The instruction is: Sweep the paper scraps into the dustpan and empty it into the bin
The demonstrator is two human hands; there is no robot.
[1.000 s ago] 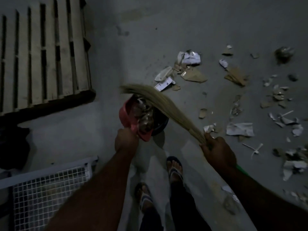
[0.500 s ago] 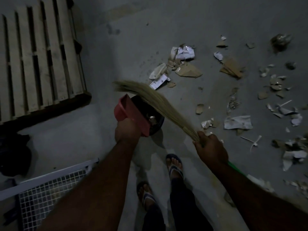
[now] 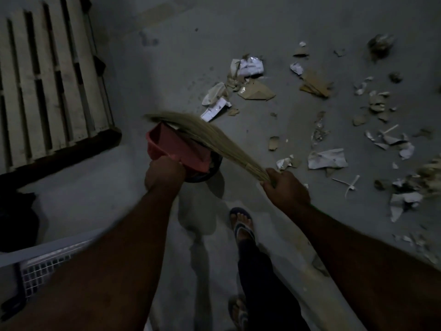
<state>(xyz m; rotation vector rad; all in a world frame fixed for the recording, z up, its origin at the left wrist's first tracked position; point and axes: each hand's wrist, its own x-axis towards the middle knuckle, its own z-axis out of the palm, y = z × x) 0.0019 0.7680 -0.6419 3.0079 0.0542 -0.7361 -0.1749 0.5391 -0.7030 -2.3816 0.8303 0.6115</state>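
My left hand [image 3: 164, 173] grips the handle of a red dustpan [image 3: 176, 149], which is tipped steeply over a small black bin [image 3: 212, 172] on the floor. The bin is mostly hidden beneath the pan. My right hand [image 3: 285, 187] holds a straw broom [image 3: 210, 137] near its bound end, and the bristles lie across the top of the dustpan. Paper scraps [image 3: 327, 158] and cardboard bits [image 3: 256, 91] are scattered over the grey floor to the right and beyond the bin.
A wooden pallet [image 3: 47, 87] lies at the upper left. A wire-mesh cage [image 3: 45, 266] stands at the lower left, with a dark bundle [image 3: 16, 218] above it. My sandalled feet [image 3: 241, 225] are just behind the bin.
The dustpan has tilted further over the bin, and the scraps seen in it a second ago no longer show. The broom stays laid across it.
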